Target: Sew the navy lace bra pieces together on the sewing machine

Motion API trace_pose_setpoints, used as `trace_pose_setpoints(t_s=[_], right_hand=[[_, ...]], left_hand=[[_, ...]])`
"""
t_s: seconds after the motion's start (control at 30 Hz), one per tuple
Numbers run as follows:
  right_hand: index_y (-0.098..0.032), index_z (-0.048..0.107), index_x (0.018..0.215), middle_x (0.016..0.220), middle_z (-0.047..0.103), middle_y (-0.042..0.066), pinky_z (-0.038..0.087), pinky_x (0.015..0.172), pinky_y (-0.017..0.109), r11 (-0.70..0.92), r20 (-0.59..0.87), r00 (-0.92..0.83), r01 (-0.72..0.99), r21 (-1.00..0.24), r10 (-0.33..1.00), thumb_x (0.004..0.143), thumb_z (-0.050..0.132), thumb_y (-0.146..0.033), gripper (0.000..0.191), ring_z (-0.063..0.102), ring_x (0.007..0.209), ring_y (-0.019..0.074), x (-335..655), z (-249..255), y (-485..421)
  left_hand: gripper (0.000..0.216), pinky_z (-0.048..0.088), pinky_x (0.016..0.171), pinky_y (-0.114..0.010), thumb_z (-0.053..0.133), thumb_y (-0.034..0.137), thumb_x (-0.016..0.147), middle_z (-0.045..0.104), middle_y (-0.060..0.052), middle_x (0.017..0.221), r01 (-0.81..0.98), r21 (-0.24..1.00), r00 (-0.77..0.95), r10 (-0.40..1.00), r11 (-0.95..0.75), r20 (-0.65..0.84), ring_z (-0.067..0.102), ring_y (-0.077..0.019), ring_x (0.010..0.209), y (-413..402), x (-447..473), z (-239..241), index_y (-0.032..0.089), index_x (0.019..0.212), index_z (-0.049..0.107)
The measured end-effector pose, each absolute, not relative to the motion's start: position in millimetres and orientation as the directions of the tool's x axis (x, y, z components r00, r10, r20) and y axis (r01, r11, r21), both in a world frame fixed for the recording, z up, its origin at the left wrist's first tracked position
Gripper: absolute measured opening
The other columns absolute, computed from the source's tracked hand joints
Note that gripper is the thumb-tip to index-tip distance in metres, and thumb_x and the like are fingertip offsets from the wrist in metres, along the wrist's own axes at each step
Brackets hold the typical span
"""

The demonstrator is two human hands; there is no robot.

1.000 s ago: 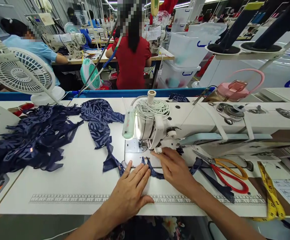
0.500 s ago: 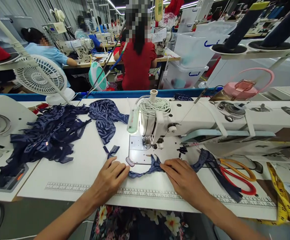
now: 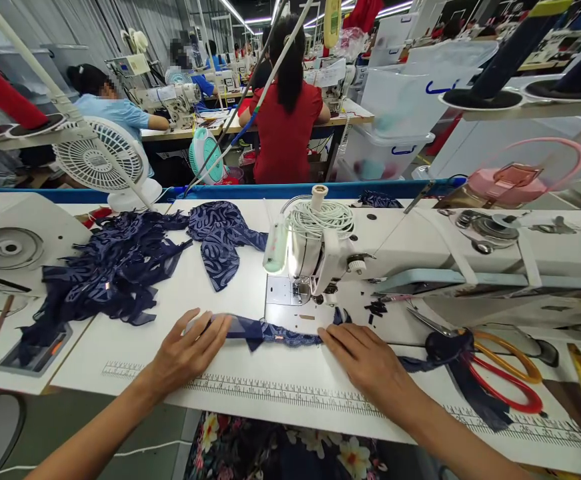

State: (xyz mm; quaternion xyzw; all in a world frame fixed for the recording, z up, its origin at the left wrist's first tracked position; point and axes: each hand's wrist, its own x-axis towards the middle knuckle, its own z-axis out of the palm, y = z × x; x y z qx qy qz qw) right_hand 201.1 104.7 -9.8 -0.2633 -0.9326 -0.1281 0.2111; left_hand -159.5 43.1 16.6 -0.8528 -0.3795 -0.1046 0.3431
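Observation:
A narrow navy lace strip (image 3: pixel 275 333) lies stretched out across the white table in front of the sewing machine's needle head (image 3: pixel 315 257). My left hand (image 3: pixel 187 350) lies flat on the strip's left end, fingers spread. My right hand (image 3: pixel 365 360) presses flat on the strip's right part, fingers extended, just below the needle plate (image 3: pixel 290 303). The strip runs on to the right under red-handled scissors (image 3: pixel 500 363).
A heap of navy lace pieces (image 3: pixel 110 267) covers the table's left. A white desk fan (image 3: pixel 101 160) stands behind it. A pink bottle (image 3: pixel 507 183) sits on the machine's right. A printed ruler (image 3: pixel 280 393) runs along the front edge. Other people sew at tables behind.
My hands have moved apart, the left one going left, and the curled lace strip now lies pulled straight between them. The view has shifted left.

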Motion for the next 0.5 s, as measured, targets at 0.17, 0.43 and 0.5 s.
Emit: trace_pose_setpoints(t_s=[0.17, 0.43, 0.5], right_hand=[[-0.009, 0.063, 0.118, 0.103, 0.069, 0.012, 0.051, 0.084, 0.038, 0.825, 0.448, -0.782, 0.544, 0.150, 0.434, 0.085, 0.043, 0.011, 0.044, 0.062, 0.097, 0.0234, 196, -3, 105], [-0.016, 0.063, 0.120, 0.099, 0.071, 0.011, 0.048, 0.081, 0.040, 0.779, 0.656, -0.668, 0.598, 0.192, 0.351, 0.082, 0.062, 0.001, 0.043, 0.063, 0.091, 0.0242, 199, 6, 120], [-0.017, 0.065, 0.113, 0.096, 0.071, 0.010, 0.046, 0.082, 0.041, 0.810, 0.626, -0.703, 0.556, 0.188, 0.338, 0.082, 0.062, 0.000, 0.036, 0.063, 0.088, 0.0232, 202, 6, 119]], left_hand=[[0.047, 0.029, 0.114, -0.049, 0.046, 0.001, 0.090, 0.070, -0.004, 0.117, 0.787, -0.302, 0.617, 0.675, -0.539, 0.404, 0.066, -0.0200, 0.105, 33, -175, 18, 0.020, 0.132, 0.055], [0.057, 0.018, 0.116, -0.051, 0.051, 0.000, 0.086, 0.072, 0.000, 0.115, 0.872, -0.310, 0.486, 0.591, -0.379, 0.644, 0.060, -0.0222, 0.118, 70, -162, 65, 0.027, 0.137, 0.051], [0.057, 0.014, 0.117, -0.053, 0.044, -0.001, 0.087, 0.069, -0.003, 0.122, 0.860, -0.257, 0.507, 0.679, -0.441, 0.531, 0.056, -0.0222, 0.124, 57, -160, 58, 0.025, 0.138, 0.049]])
